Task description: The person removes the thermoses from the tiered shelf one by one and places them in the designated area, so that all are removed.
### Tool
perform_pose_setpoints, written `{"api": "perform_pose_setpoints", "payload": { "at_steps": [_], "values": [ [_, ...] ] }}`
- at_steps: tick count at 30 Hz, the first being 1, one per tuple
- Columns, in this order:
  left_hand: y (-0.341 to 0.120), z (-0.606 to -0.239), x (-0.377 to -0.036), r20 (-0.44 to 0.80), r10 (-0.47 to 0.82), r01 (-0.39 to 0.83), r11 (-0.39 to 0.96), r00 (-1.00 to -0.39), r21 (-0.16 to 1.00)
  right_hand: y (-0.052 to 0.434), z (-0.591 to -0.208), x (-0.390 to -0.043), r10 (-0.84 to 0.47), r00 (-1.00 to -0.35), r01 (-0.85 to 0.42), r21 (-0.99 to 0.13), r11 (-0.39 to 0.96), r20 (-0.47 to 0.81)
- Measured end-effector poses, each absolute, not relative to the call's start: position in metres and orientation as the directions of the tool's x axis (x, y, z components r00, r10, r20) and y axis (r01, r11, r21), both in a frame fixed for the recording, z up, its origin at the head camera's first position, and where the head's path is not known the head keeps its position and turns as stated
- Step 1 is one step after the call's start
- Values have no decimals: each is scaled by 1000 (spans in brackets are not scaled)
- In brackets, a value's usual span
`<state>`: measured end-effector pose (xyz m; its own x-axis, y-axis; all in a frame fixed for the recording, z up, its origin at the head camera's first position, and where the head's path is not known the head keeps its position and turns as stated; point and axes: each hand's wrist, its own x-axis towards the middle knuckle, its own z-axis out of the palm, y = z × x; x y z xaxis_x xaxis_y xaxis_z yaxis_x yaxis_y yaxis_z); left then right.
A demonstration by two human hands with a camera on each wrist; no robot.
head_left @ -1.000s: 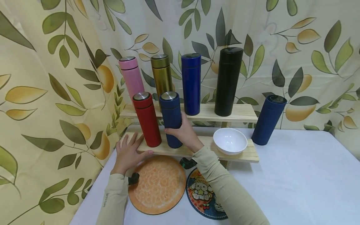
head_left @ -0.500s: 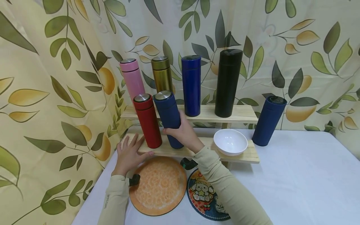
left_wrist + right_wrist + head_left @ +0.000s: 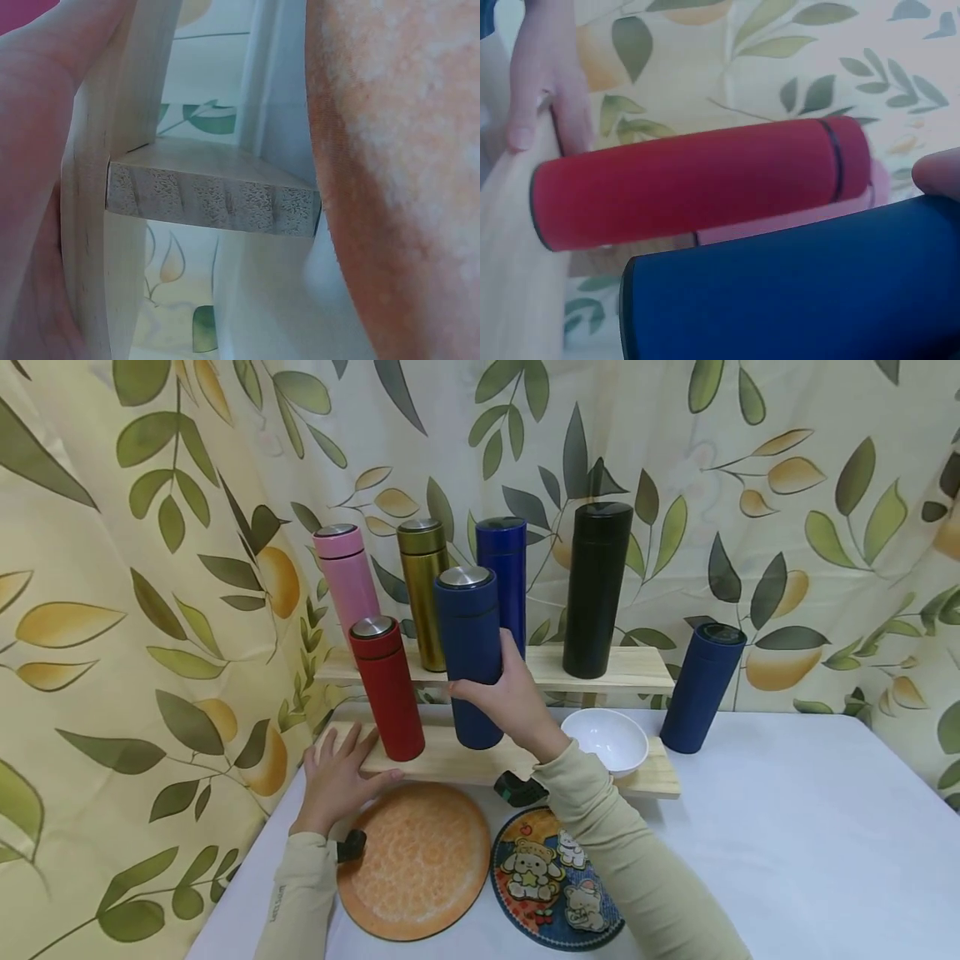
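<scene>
Your right hand grips the navy flask, raised off the lower shelf; your left hand lies flat, fingers straight, on that shelf's end.

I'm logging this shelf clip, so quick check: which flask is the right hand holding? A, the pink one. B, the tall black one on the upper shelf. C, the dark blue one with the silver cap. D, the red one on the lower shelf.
C: the right hand grips the dark blue flask with the silver cap, while the red flask stands free beside it on the lower shelf.
</scene>
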<state>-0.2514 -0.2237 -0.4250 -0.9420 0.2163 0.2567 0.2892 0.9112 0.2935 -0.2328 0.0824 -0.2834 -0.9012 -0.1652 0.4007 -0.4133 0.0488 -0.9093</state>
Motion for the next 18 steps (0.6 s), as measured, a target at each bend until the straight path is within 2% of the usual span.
{"api": "perform_pose_setpoints", "payload": {
  "at_steps": [7,18],
  "values": [
    [-228,-427,-248,273,221,302,904,-936,301,104,-268,-223,-132,-914,-396,-915,80,384],
    [-225,-426,-248,272,225,307,899,-936,312,153,-254,-211,-53,-904,-427,-898,102,424]
  ]
}}
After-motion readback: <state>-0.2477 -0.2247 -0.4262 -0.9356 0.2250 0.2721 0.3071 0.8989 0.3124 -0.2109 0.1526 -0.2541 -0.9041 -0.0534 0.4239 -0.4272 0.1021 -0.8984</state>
